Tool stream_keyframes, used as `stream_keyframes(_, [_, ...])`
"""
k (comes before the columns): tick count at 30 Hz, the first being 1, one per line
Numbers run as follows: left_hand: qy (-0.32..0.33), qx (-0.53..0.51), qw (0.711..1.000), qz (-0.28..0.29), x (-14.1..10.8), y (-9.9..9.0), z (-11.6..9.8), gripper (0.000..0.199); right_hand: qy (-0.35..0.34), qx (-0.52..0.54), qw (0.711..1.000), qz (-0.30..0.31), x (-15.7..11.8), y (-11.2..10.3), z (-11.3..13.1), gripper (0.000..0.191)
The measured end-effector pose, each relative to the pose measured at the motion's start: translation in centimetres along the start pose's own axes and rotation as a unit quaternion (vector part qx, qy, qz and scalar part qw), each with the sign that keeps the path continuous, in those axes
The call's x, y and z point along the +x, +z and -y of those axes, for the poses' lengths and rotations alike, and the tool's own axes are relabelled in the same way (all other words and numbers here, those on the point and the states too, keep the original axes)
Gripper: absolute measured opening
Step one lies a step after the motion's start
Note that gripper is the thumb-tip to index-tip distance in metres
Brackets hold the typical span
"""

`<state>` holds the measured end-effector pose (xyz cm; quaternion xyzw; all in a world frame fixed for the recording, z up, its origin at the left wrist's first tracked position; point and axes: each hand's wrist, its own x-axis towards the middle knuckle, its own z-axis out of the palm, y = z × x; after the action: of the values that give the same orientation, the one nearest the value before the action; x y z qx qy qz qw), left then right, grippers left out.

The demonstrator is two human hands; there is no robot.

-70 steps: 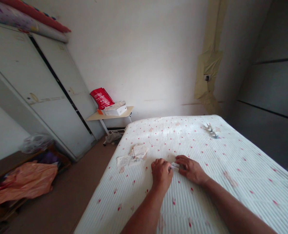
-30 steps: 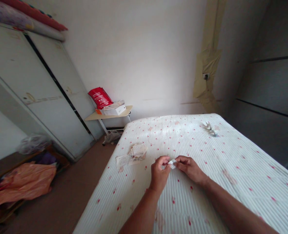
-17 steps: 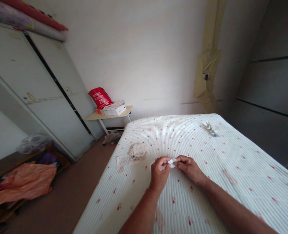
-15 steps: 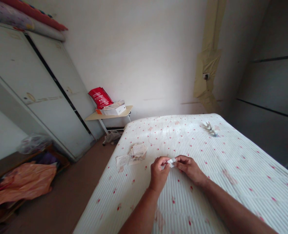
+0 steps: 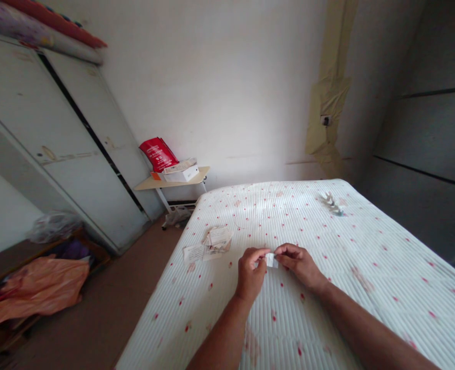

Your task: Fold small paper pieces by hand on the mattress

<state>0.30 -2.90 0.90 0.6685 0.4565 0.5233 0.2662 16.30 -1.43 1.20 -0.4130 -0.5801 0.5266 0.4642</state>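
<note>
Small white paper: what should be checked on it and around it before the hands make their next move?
1. Left hand pinches the small white paper: ok.
2. Right hand has its fingertips at the paper's other side: ok.
3. Paper's edges and creases line up: cannot tell, too small.
4. Loose printed papers lie apart from both hands on the bed: ok.
5. Those papers are neatly stacked: not ok, they overlap unevenly.
6. Pale, jagged object lies out of the hands' way: ok.
</note>
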Motion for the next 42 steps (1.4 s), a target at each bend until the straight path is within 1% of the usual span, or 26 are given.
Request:
stream_keyframes(6, [-0.041,-0.019,0.999,-0.011,-0.2,0.1,0.5,0.03,0.003,-0.017,1.0,-0.011,0.0,0.0,-0.1,0.016])
stream_keyframes(11, [-0.067,-0.034,0.997,0.001,-0.2,0.3,0.6,0.032,-0.006,0.009,0.999,-0.032,0.0,0.1,0.5,0.019])
stream_keyframes(13, [-0.069,-0.042,0.997,0.004,-0.2,0.2,0.4,0.032,-0.011,0.019,0.999,-0.036,0.0,0.2,0.7,0.02])
stream_keyframes(17, [-0.061,-0.051,0.997,0.009,-0.2,0.0,-0.1,0.025,-0.006,0.015,0.999,-0.042,-0.1,0.2,0.8,0.022])
stream_keyframes(20, [-0.054,-0.053,0.997,0.008,-0.2,-0.1,-0.2,0.023,-0.002,0.012,0.999,-0.042,0.0,0.2,0.6,0.023])
stream_keyframes(25, [-0.044,-0.023,0.999,-0.018,-0.1,0.0,0.0,0.022,-0.005,0.012,0.999,-0.046,0.0,0.1,0.0,0.02])
stream_keyframes(30, [-0.013,0.05,0.998,-0.04,0.0,0.0,-0.1,0.016,-0.056,-0.017,0.997,-0.045,-0.3,0.3,0.1,0.018])
stream_keyframes(34, [0.005,0.07,0.996,-0.057,0.0,0.0,-0.1,0.013,-0.107,-0.08,0.99,-0.048,-0.5,0.3,0.3,0.01])
stream_keyframes(38, [-0.008,0.063,0.996,-0.061,0.0,0.0,-0.1,0.013,-0.155,-0.153,0.974,-0.055,-0.7,0.4,0.2,0.006])
stream_keyframes(42, [-0.026,0.048,0.996,-0.068,0.0,0.0,-0.2,0.009,-0.176,-0.176,0.966,-0.067,-0.6,0.4,0.1,0.005])
